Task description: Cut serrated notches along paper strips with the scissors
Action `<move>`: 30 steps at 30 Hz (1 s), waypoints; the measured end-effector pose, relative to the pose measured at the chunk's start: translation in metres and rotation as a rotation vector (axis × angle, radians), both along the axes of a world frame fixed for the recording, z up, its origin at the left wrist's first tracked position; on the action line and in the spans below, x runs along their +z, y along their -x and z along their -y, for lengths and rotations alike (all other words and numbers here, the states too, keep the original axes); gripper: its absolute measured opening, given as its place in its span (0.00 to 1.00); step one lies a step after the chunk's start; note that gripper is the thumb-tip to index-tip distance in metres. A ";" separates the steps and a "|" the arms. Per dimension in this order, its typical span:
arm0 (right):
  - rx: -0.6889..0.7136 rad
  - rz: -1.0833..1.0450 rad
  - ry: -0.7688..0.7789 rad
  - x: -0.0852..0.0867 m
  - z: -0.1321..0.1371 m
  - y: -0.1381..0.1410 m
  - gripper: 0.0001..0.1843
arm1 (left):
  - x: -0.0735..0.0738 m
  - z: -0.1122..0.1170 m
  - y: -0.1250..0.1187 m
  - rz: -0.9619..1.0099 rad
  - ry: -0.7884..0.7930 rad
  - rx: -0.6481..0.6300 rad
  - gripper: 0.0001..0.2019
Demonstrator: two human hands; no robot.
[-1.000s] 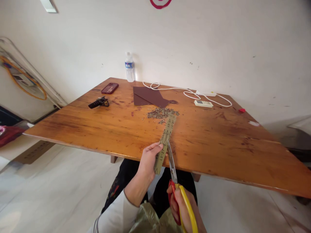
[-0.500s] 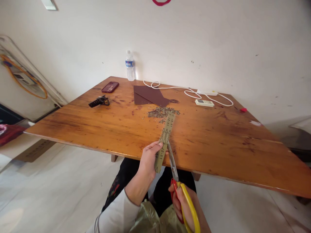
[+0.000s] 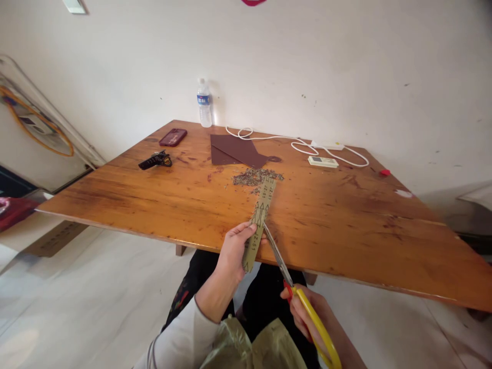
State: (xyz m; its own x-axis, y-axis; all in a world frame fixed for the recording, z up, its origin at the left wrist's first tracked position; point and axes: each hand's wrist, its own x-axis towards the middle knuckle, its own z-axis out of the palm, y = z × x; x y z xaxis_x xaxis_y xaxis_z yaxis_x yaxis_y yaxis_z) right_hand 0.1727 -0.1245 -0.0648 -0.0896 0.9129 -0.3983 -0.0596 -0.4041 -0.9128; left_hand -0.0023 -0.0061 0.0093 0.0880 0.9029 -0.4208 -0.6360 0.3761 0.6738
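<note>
Pinched between the thumb and fingers of my left hand (image 3: 232,252) is a long olive strip (image 3: 263,206) printed with dark arrows and "JZ-51". It slants away from me over the table's front edge. My right hand (image 3: 307,310) grips a pair of scissors (image 3: 277,253) by red and yellow handles. The tips of the blades meet the strip's right edge, close to my left fingers; whether they cut into it I cannot tell. Beyond the strip's far end lies a scattered heap of small grey-brown clippings (image 3: 251,177).
Dark brown sheets (image 3: 232,148) lie behind the clippings on the wooden table (image 3: 338,230). At the left are a black hair clip (image 3: 156,160), a phone (image 3: 173,137) and a water bottle (image 3: 205,105). A white cable (image 3: 277,137) and a remote control (image 3: 323,162) lie at the back right.
My right hand and the scissor handles have swung to the right, so the blades now slant more. The strip in my left hand has shifted only slightly.
</note>
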 end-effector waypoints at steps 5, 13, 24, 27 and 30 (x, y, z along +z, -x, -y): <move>-0.014 -0.012 0.020 -0.002 -0.003 -0.007 0.35 | -0.001 0.001 0.001 -0.019 -0.034 -0.027 0.10; -0.006 -0.061 -0.005 -0.003 -0.004 -0.007 0.33 | 0.000 0.001 0.001 -0.018 -0.024 -0.020 0.08; -0.031 0.040 0.016 0.004 -0.003 -0.003 0.35 | 0.003 0.000 0.001 -0.031 -0.031 -0.040 0.08; -0.043 0.050 0.022 0.001 -0.002 -0.001 0.35 | 0.003 -0.001 0.001 -0.025 -0.037 -0.039 0.09; -0.031 0.027 0.009 -0.005 -0.002 -0.001 0.36 | 0.003 -0.001 0.001 -0.026 -0.034 -0.036 0.08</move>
State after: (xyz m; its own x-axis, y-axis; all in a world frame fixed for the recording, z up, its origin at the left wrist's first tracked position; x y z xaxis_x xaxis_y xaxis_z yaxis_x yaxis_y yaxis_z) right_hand 0.1741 -0.1223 -0.0699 -0.0502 0.9116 -0.4081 -0.0476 -0.4103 -0.9107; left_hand -0.0037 -0.0053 0.0122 0.1101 0.9130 -0.3928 -0.6042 0.3753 0.7029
